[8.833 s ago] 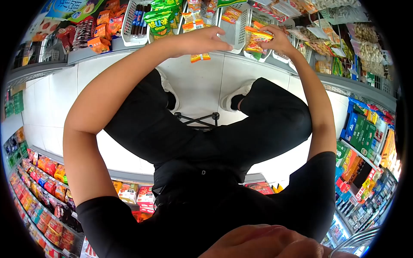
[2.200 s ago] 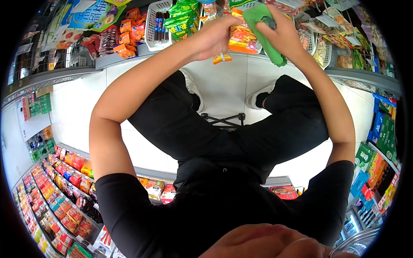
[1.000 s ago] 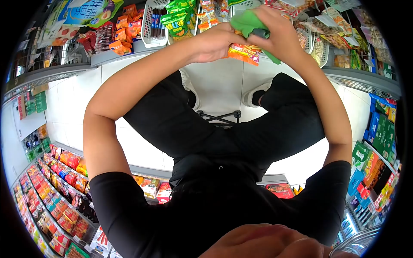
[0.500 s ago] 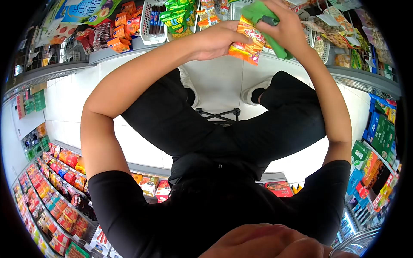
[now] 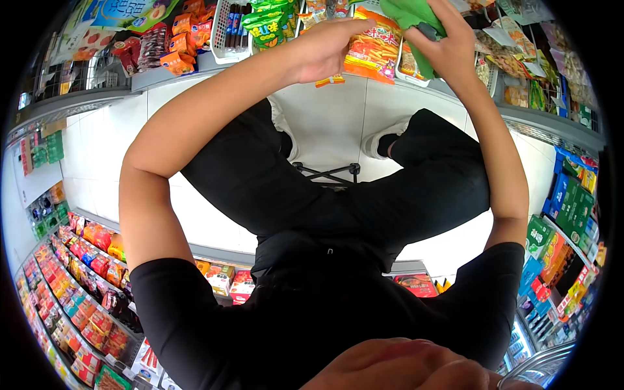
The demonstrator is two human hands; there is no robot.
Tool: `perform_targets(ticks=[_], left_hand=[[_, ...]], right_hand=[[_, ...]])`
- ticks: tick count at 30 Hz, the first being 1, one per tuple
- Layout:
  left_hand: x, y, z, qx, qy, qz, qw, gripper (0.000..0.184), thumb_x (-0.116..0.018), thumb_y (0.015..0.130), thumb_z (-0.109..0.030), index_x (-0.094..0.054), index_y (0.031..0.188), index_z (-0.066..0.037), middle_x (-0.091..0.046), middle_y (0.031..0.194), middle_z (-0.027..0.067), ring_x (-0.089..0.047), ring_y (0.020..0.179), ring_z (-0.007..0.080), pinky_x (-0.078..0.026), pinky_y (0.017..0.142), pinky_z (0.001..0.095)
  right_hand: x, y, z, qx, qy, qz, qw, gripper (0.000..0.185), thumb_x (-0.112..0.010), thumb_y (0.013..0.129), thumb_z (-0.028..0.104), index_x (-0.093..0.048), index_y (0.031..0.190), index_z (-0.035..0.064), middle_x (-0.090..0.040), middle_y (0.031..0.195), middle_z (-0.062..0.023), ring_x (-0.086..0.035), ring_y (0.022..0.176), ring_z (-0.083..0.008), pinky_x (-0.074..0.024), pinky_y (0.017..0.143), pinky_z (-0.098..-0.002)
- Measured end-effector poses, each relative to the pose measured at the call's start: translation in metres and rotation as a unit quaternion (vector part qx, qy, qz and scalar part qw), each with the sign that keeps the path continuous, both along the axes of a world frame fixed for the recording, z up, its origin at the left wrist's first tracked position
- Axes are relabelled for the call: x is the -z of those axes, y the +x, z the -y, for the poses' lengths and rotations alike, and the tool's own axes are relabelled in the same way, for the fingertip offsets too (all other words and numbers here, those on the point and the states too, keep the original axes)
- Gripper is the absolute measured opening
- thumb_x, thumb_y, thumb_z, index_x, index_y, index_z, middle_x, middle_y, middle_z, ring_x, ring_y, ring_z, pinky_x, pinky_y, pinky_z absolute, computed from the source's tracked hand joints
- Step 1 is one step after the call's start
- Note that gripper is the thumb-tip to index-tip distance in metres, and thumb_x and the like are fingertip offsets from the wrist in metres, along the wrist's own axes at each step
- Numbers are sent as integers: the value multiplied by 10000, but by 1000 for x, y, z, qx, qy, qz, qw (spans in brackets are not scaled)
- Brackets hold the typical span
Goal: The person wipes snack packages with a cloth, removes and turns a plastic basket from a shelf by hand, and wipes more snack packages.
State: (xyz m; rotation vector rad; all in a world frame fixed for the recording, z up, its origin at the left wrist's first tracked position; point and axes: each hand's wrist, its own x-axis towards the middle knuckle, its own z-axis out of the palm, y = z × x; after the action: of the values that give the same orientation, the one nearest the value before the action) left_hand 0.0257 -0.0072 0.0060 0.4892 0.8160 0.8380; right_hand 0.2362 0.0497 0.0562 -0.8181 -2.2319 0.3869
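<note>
At the top centre, my left hand (image 5: 325, 51) grips the left edge of an orange and yellow snack bag (image 5: 375, 47), its thumb and fingers closed on it. The bag's printed front faces up. Just right of the bag, my right hand (image 5: 448, 45) is closed on a crumpled green cloth (image 5: 411, 15), part of which hangs down beside the bag. Behind the hands stand white baskets of small snack packs. A small orange pack (image 5: 330, 80) pokes out below my left hand.
Left of my hands are a white basket (image 5: 231, 55) of dark sticks, green snack bags (image 5: 268, 27) and orange packs (image 5: 177, 63). More bagged snacks lie right. The shelf edge (image 5: 172, 77) runs above the pale floor (image 5: 325, 123); a folding stool's black legs (image 5: 328, 173) show between my shoes.
The green cloth in my right hand has moved off the snack bag, up and right. The bag, earlier tilted and partly covered, now shows more of its front, with my left hand still on it.
</note>
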Motion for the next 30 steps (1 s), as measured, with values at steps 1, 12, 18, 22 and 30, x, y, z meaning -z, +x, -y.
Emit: perform_targets(ticks=[1,12,18,22,30], left_hand=[[1,-2,-1,-3,-1,10,1000,386,-532,1079,-251,-497,1382,-14,-623,1335,118,-644,1208,219,-531,1066,432],[11,1,-1,-91,-60,-24,994,365,-476,1103,-291,-525,1334,-14,-603,1314,95,-611,1204,208,-481,1085,454],[17,2,-6,-75,-26,22,997,362,-471,1105,-286,-508,1346,-18,-569,1358,113,-604,1217,231,-468,1108,467],[12,6,1,-118,-65,11,991,373,-462,1108,-280,-484,1362,-7,-563,1367,136,-603,1230,247,-481,1101,474],[25,4,-10,-138,-61,43,988,373,-449,1113,-275,-464,1370,-5,-578,1322,132,-633,1166,248,-546,1007,481]], right_hand=[[2,-1,-1,-21,20,27,999,365,-752,734,57,-675,1091,34,-629,962,-148,-648,891,-332,-518,807,-392],[23,-11,12,-158,-38,101,982,500,-769,736,91,-651,1221,66,-648,1085,-121,-635,991,-325,-520,866,-391],[28,-5,5,-106,-26,114,988,508,-801,719,102,-667,1209,83,-665,1129,-99,-639,1031,-333,-531,883,-395],[18,-14,20,-200,-9,121,972,534,-825,700,89,-672,1211,91,-673,1147,-90,-640,1063,-330,-540,897,-396],[20,-15,18,-164,42,132,977,542,-818,688,63,-679,1210,107,-679,1150,-80,-639,1068,-326,-546,877,-405]])
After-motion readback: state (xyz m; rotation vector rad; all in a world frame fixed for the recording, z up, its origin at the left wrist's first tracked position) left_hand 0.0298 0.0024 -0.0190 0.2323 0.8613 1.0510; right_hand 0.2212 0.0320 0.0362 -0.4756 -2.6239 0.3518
